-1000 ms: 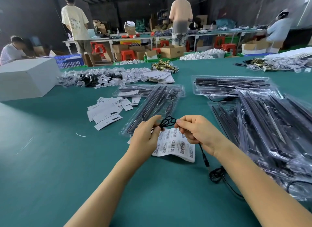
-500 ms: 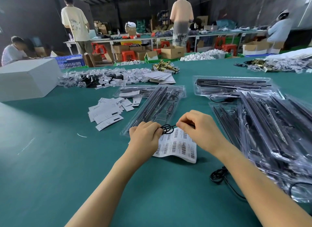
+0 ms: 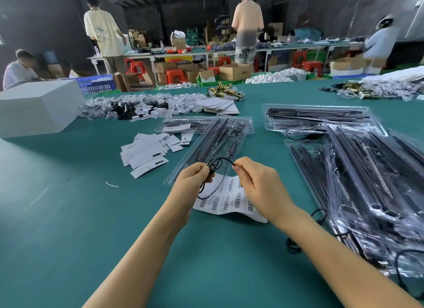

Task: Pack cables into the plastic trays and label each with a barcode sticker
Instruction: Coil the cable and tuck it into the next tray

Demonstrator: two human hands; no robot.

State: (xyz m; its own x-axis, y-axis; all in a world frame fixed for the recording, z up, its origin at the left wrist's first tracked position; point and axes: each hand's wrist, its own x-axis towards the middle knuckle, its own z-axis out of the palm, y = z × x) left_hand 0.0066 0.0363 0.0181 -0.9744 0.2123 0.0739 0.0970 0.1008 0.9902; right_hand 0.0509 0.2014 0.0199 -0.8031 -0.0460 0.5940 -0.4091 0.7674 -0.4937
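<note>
A thin black cable is coiled into small loops between my hands above the green table. My left hand grips the coil, and a loop of cable hangs below it. My right hand pinches the cable's free strand just right of the coil. Under my hands lies a sheet of barcode stickers. Just beyond it sits a clear plastic tray holding long black parts, angled away to the upper right.
A heap of filled clear trays covers the table's right side, with loose black cables at its near edge. White paper cards lie left of the tray. A white box stands far left. People work at benches behind.
My hands have drawn slightly apart and lifted, with the cable stretched between them. The coil is wider and a loop now hangs under my left hand.
</note>
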